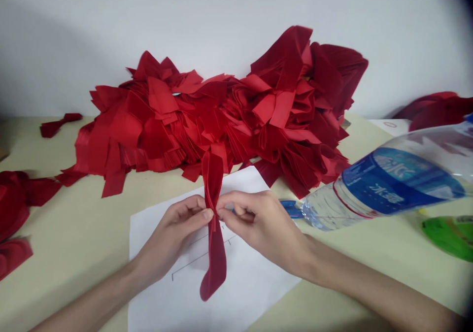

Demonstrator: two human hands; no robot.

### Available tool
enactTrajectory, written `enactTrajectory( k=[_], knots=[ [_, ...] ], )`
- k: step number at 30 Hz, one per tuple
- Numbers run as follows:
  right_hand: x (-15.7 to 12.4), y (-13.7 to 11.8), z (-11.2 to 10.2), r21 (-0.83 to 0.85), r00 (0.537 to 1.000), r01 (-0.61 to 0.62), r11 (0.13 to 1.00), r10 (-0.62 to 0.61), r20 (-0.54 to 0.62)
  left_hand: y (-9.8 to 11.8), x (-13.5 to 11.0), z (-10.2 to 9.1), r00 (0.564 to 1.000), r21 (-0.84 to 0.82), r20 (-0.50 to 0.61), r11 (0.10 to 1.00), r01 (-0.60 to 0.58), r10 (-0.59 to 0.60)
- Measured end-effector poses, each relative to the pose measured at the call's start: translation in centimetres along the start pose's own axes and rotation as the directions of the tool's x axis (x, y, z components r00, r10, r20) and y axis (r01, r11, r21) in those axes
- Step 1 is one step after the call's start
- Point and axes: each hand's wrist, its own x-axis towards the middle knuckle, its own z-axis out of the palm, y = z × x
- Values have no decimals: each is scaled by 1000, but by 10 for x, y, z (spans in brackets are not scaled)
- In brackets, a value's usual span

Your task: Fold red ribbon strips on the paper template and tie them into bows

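Observation:
A red velvet bow (217, 258), gathered narrow at its waist, hangs lengthwise in front of me over a white printed sheet (162, 302). Thumb and fingers of my left hand (186, 221) pinch its waist from the left. My right hand (254, 214) is closed at the same spot from the other side, thumb and forefinger tips touching the gathered fabric. What lies between those right fingertips is too small to make out. Just beyond the hands, a large heap of red fabric pieces (207, 120) leans near the wall.
At the right a water bottle with a blue label (388, 179) lies near a blue item (291, 209) and a green object (449, 236). More red pieces (15, 204) lie at the left edge, a small bow (55, 126) behind them. Other red fabric (439, 110) sits at the far right.

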Motion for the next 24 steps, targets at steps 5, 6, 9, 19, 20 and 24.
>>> enactTrajectory(
  k=[5,6,9,19,20,24],
  knots=[
    [1,-3,-6,63,995,-4,998,-2,96,0,-2,1,999,-81,52,997,15,-11],
    [1,-3,-8,105,993,-14,994,1,119,1,-2,2,998,-95,56,995,17,-12],
    [3,-3,-9,197,990,-43,979,16,139,2,-3,3,999,-120,47,992,33,-28],
    [12,1,-9,623,956,-261,738,109,272,0,2,-5,993,-153,116,987,52,-34],
    [13,1,-10,645,945,-297,704,121,303,-1,3,-6,991,-160,127,986,54,-34],
    [13,3,-12,691,914,-387,610,153,376,-2,2,-7,981,-163,193,985,56,-24]
  ],
)
